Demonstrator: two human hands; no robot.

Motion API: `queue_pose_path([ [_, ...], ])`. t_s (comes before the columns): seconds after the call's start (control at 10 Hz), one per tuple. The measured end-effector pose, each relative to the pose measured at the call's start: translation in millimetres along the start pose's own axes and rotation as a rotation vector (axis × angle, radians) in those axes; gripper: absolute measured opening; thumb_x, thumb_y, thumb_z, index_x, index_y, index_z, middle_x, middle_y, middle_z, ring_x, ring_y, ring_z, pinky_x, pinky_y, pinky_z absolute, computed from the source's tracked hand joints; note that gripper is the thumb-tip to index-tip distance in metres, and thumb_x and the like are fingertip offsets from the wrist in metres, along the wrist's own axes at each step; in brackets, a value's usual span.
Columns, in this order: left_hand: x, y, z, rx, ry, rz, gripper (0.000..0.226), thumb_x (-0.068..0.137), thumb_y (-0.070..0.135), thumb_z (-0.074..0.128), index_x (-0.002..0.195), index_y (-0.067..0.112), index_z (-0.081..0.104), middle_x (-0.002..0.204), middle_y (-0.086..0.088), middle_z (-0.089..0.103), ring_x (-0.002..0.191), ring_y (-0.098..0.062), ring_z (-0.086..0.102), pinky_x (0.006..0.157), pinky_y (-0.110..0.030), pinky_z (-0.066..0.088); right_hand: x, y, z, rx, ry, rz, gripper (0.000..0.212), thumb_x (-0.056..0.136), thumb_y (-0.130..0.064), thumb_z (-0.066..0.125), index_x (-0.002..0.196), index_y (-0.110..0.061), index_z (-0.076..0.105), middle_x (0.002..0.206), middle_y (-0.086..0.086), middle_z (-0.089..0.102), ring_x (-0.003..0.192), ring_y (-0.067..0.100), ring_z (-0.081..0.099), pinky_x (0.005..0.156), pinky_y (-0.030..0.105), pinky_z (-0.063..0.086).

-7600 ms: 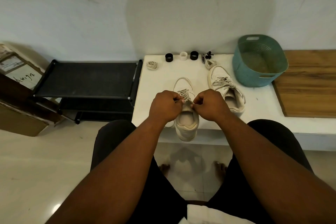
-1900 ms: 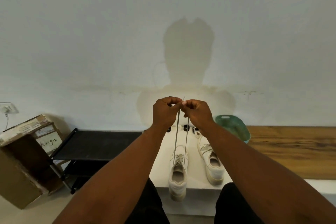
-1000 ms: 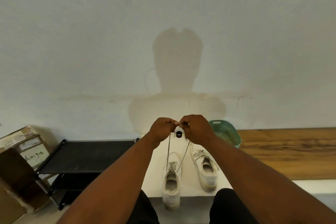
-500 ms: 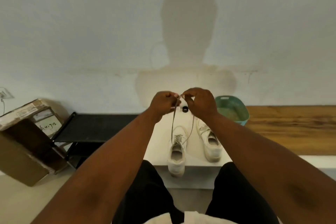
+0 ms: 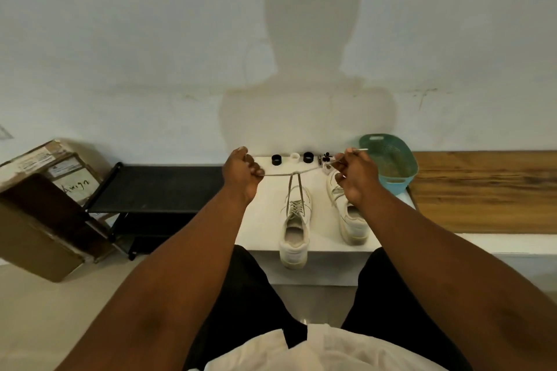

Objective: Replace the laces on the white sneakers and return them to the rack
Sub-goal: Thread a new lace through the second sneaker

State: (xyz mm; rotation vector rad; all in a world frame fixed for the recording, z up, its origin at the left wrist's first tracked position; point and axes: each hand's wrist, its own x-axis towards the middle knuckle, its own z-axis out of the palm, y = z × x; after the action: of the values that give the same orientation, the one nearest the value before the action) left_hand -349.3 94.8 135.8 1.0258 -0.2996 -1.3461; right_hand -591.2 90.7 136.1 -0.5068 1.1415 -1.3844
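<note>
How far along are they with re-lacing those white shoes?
Partway. The near sneaker already looks laced through its eyelets. In hand: the left hand and right hand each pinch a lace end, pulled apart above it, apparently starting a knot. Left: the second sneaker is laced too, though I can't tell if those laces are new, and both must go onto the black rack.

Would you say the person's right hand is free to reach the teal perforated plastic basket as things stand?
Probably not yet: the right hand pinches one end of the grey lace, pulled taut. The teal perforated plastic basket sits just to its right with nothing between them, so letting go should suffice.
</note>
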Motion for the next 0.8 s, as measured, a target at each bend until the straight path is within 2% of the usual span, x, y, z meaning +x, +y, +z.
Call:
queue_pose_path([
  [0.1, 7.8, 2.0, -26.9, 0.214, 0.095, 0.074, 0.02, 0.1, 0.014, 0.052, 0.081, 0.018, 0.054, 0.054, 0.004, 0.039, 0.047, -0.01, 0.029, 0.045, -0.024, 0.022, 19.2, 4.6, -31.9, -0.024, 0.145, 0.023, 0.014, 0.105, -0.013, 0.048, 0.1, -0.023, 0.056, 0.076, 0.0, 0.059, 0.064, 0.011, 0.053, 0.048, 0.024, 0.031],
  [0.2, 11.2, 0.9, -50.3, 0.418, 0.158, 0.126, 0.024, 0.104, 0.014, 0.05, 0.081, 0.016, 0.057, 0.048, 0.011, 0.051, 0.039, -0.003, 0.042, 0.041, -0.022, 0.03, 39.2, 9.4, -66.0, -0.107, 0.275, 0.028, 0.017, 0.103, -0.014, 0.046, 0.097, -0.026, 0.056, 0.077, 0.0, 0.054, 0.061, 0.011, 0.045, 0.045, 0.024, 0.03],
  [0.3, 23.3, -3.9, -79.7, 0.581, 0.258, 0.156, 0.02, 0.104, 0.019, 0.051, 0.087, 0.017, 0.062, 0.068, 0.003, 0.052, 0.057, -0.008, 0.048, 0.056, -0.027, 0.042, 51.5, 10.5, -99.8, -0.219, 0.394, 0.021, 0.015, 0.098, -0.015, 0.049, 0.095, -0.027, 0.058, 0.081, 0.0, 0.054, 0.064, 0.012, 0.046, 0.049, 0.026, 0.033],
  [0.5, 59.7, -21.1, -137.5, 0.721, 0.483, 0.161, 0.015, 0.102, 0.022, 0.056, 0.104, 0.013, 0.068, 0.085, -0.002, 0.059, 0.076, -0.018, 0.055, 0.077, -0.038, 0.051, 60.7, 15.2, -138.7, -0.426, 0.418, 0.037, 0.014, 0.093, -0.01, 0.051, 0.085, -0.02, 0.058, 0.081, -0.002, 0.055, 0.062, 0.012, 0.052, 0.057, 0.028, 0.042],
  [0.6, 70.8, -27.7, -151.2, 0.859, 0.513, 0.067, 0.029, 0.101, 0.018, 0.05, 0.122, 0.006, 0.066, 0.082, 0.006, 0.056, 0.074, -0.013, 0.053, 0.083, -0.035, 0.047, 61.9, 28.7, -129.2, -0.632, 0.402, -0.056, 0.006, 0.091, -0.013, 0.059, 0.092, -0.014, 0.065, 0.082, 0.0, 0.062, 0.084, 0.024, 0.064, 0.069, 0.034, 0.049],
  [0.7, 61.7, -47.5, -140.3, 1.332, 0.432, 0.046, 0.033, 0.095, 0.022, 0.061, 0.125, 0.01, 0.061, 0.114, -0.009, 0.065, 0.096, -0.023, 0.062, 0.085, -0.036, 0.051, 53.3, 48.5, -110.2, -1.111, 0.311, -0.275, 0.029, 0.09, -0.023, 0.066, 0.118, -0.013, 0.064, 0.113, 0.007, 0.065, 0.111, 0.03, 0.06, 0.09, 0.04, 0.048],
  [0.8, 48.1, -79.6, -115.7, 1.46, 0.126, 0.29, 0.05, 0.086, 0.011, 0.067, 0.135, 0.014, 0.06, 0.134, -0.008, 0.06, 0.122, -0.026, 0.056, 0.1, -0.037, 0.047, 37.1, 73.2, -83.6, -1.343, 0.142, -0.581, 0.057, 0.088, -0.025, 0.066, 0.141, -0.013, 0.048, 0.137, 0.013, 0.054, 0.127, 0.032, 0.047, 0.102, 0.048, 0.042],
])
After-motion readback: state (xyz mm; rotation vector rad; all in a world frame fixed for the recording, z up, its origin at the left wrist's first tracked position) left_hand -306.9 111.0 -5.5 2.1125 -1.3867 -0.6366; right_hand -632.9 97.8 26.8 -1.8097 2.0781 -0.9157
